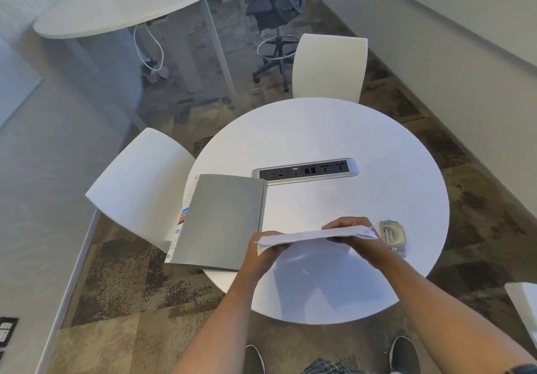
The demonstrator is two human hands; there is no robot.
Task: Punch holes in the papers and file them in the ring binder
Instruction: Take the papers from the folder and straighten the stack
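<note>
**White papers held above the round table**

White tabletop (334, 135) lies bare toward its far rim, beyond the power strip (305, 169) set into its middle. The grey ring binder (220, 222) lies closed at the left, its near left corner jutting past the table edge. The hole punch (392, 232) sits near the right rim. Between them, both hands hold the papers (313, 236) folded or bent, above the surface: the left hand (268, 247) grips the left end, the right hand (353, 232) grips the right end, fingers curled over the top. Two white chairs (329, 68) stand around the table.
</note>
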